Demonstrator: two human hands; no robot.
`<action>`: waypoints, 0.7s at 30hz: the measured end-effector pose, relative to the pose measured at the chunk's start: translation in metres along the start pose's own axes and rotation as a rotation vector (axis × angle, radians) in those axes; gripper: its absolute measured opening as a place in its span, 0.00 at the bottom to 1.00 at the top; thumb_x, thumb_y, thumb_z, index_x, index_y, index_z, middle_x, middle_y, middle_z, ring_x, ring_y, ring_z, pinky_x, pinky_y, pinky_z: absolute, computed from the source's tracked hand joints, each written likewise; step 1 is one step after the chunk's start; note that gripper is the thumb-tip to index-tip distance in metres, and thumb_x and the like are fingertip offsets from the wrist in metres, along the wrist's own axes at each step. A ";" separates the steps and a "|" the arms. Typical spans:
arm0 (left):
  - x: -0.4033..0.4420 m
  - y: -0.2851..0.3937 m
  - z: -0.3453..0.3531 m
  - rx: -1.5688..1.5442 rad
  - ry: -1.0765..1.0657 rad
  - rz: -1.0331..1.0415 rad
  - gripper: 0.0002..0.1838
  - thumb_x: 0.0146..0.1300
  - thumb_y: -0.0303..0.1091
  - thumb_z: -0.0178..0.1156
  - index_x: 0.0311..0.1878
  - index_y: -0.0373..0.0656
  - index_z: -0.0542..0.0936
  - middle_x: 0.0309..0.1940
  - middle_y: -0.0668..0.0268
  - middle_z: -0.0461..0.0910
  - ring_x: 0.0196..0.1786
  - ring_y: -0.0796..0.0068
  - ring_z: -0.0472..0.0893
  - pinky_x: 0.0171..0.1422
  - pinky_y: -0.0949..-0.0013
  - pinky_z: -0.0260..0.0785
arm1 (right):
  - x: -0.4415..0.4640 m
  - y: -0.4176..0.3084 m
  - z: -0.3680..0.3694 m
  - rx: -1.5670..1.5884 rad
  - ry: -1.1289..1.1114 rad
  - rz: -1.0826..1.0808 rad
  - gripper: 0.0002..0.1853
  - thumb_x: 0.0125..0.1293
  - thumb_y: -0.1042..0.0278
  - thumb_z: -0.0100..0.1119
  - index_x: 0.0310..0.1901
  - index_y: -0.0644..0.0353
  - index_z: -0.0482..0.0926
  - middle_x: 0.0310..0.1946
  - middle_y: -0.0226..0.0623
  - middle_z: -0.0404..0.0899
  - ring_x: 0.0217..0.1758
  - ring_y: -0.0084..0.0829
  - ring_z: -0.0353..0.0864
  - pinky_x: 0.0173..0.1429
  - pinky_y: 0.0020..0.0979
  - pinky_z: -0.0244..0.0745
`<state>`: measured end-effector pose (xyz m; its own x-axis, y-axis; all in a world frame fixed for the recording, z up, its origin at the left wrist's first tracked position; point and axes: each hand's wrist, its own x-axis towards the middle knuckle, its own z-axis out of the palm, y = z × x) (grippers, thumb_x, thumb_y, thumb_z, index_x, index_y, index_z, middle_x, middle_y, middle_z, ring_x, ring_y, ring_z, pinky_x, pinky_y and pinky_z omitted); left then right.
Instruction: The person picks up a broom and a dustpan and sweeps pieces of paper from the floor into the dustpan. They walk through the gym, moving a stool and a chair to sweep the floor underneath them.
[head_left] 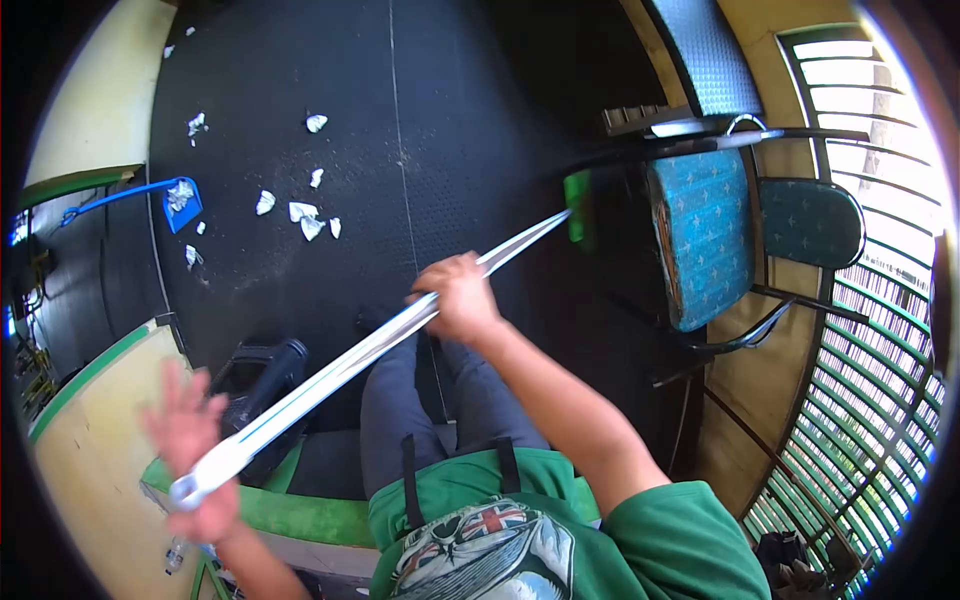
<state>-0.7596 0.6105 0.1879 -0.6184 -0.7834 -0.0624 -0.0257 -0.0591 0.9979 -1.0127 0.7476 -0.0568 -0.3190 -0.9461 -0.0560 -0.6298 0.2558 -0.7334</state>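
A long broom with a white and silver handle [330,375] slants across the view, and a green head [577,210] shows at its far end near the chair. My right hand [455,298] is closed round the handle, above my knees. My left hand [195,450] is behind the handle's near end at lower left; its fingers are spread and blurred. Scraps of crumpled white paper [308,220] lie scattered on the black floor. Beyond them at left, a blue dustpan [181,205] holds crumpled paper.
A chair with a worn teal seat [705,240] stands at right, near a slatted window [860,400]. A black object [250,375] sits on the floor by my left leg. A low cream wall [100,430] with green trim stands at lower left.
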 end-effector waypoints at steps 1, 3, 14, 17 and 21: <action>0.000 0.032 -0.013 0.050 0.112 0.078 0.57 0.48 0.78 0.48 0.75 0.55 0.43 0.72 0.39 0.35 0.70 0.42 0.56 0.68 0.51 0.53 | 0.012 -0.032 0.011 0.050 0.026 -0.039 0.08 0.48 0.60 0.67 0.26 0.54 0.82 0.32 0.32 0.82 0.42 0.36 0.79 0.53 0.43 0.64; 0.009 0.087 -0.023 0.073 0.109 0.360 0.47 0.53 0.72 0.49 0.71 0.52 0.58 0.72 0.40 0.43 0.68 0.39 0.57 0.67 0.47 0.54 | 0.035 -0.090 0.024 0.158 0.118 -0.144 0.08 0.49 0.61 0.66 0.25 0.55 0.81 0.29 0.34 0.80 0.40 0.37 0.78 0.52 0.43 0.65; 0.033 0.180 -0.053 0.410 0.032 0.960 0.31 0.63 0.61 0.44 0.67 0.61 0.64 0.70 0.49 0.52 0.69 0.36 0.52 0.67 0.30 0.43 | 0.098 -0.171 -0.057 0.258 -0.043 -0.235 0.10 0.41 0.66 0.65 0.27 0.57 0.77 0.25 0.39 0.74 0.37 0.43 0.76 0.46 0.42 0.68; 0.053 0.098 -0.081 0.204 0.188 0.706 0.31 0.63 0.58 0.41 0.64 0.52 0.68 0.67 0.42 0.55 0.70 0.42 0.55 0.71 0.35 0.38 | 0.110 -0.115 -0.090 0.089 0.017 -0.119 0.10 0.41 0.67 0.67 0.29 0.56 0.79 0.29 0.38 0.76 0.40 0.43 0.77 0.48 0.44 0.70; 0.147 0.072 0.006 0.292 -0.054 0.449 0.21 0.52 0.53 0.58 0.41 0.48 0.85 0.58 0.45 0.71 0.62 0.48 0.69 0.66 0.47 0.56 | 0.121 0.004 -0.088 -0.173 0.057 0.171 0.13 0.42 0.71 0.66 0.34 0.55 0.83 0.41 0.42 0.80 0.52 0.43 0.77 0.58 0.41 0.70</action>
<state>-0.8569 0.4943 0.2510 -0.6580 -0.6586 0.3650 0.0382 0.4550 0.8897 -1.1160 0.6514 -0.0066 -0.4677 -0.8746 -0.1281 -0.6733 0.4464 -0.5893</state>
